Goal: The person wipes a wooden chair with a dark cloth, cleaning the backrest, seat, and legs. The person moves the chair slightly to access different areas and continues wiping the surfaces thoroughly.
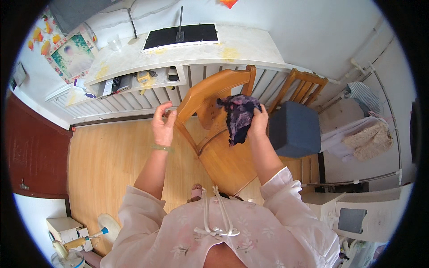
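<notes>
My right hand (pixel 258 122) grips a crumpled dark cloth (pixel 239 115) with purple patches. The cloth hangs in front of the back of a wooden chair (pixel 214 88), over the rear part of its seat. My left hand (pixel 163 125) is raised beside the left end of the chair's top rail, fingers curved and thumb apart, with nothing seen in it. Whether its fingertips touch the rail, I cannot tell. A pale green bangle (pixel 162 147) circles the left wrist. Part of the chair's backrest is hidden behind the cloth.
A second wooden chair (pixel 300 87) holds a dark blue cushioned block (pixel 295 129). Ahead, a white shelf (pixel 248 50) runs above a radiator (pixel 201 72). Clothes (pixel 368 140) hang on a metal rack at right. A fan (pixel 109 227) stands lower left, and a brown door (pixel 37 147) is at left.
</notes>
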A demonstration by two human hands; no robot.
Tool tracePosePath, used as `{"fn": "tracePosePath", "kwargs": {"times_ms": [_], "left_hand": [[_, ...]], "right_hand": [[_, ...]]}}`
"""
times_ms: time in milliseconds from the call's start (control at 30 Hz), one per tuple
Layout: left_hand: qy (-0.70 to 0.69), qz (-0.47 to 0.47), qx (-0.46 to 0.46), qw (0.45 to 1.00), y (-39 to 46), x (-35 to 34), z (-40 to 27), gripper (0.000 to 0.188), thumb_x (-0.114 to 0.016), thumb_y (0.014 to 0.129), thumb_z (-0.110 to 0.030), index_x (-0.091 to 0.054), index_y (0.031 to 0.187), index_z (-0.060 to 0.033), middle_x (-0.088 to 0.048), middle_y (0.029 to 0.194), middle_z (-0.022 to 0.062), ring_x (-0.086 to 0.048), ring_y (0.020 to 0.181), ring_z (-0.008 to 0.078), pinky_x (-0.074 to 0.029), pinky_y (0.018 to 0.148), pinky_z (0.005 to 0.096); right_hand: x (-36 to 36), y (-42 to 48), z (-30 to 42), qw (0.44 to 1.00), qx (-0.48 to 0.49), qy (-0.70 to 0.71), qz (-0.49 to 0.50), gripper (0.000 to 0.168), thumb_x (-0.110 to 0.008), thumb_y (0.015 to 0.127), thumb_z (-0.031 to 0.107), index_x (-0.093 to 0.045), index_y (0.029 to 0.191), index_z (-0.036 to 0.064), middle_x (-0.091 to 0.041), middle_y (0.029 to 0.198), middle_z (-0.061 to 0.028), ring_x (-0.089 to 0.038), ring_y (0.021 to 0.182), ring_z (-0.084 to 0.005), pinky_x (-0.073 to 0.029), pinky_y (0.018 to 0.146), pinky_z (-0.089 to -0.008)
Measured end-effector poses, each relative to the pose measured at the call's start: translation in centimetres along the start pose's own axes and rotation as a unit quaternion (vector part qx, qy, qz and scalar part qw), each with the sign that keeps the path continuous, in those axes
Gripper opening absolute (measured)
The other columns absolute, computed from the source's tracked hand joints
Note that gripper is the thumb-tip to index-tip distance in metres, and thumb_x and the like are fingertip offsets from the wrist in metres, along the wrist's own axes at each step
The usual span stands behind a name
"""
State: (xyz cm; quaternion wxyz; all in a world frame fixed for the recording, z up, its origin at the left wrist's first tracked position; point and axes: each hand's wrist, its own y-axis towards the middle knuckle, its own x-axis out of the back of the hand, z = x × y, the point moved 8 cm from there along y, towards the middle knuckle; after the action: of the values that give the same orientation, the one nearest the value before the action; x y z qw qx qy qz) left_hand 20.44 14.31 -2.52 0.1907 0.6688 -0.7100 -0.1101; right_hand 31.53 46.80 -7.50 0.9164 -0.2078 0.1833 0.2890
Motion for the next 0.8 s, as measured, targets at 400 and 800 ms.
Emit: {"fn": "tracePosePath", "kwargs": {"times_ms": [400, 800], "left_hand": [[0.324, 0.074, -0.07, 0.941, -0.5, -7.0, -5.2, 0.044, -0.069, 0.075, -0.01, -0.055, 0.116, -0.0049, -0.054, 0.121, 0.0141, -0.051, 0.111, 0.0306, -0.041, 0.094, 0.0371], [0.467, 0.152, -0.11, 0.864, 4.3, -12.9, -1.9, 0.056, -0.068, 0.074, -0.016, -0.049, 0.126, -0.0038, -0.048, 0.129, 0.0131, -0.043, 0.121, 0.0293, -0.032, 0.102, 0.0405]], "right_hand": [[6.5, 6.0, 4.6, 0.999, 0.035, 0.0, -0.025, 0.034, -0.047, 0.085, -0.003, -0.051, 0.119, -0.001, -0.06, 0.103, -0.0118, -0.059, 0.087, -0.021, -0.047, 0.079, -0.032], [-3.0, 7.9, 5.0, 0.933, 0.248, -0.25, 0.076, 0.043, -0.055, 0.075, -0.004, -0.055, 0.118, 0.003, -0.06, 0.11, -0.0143, -0.057, 0.101, -0.0256, -0.043, 0.091, -0.0312]]}}
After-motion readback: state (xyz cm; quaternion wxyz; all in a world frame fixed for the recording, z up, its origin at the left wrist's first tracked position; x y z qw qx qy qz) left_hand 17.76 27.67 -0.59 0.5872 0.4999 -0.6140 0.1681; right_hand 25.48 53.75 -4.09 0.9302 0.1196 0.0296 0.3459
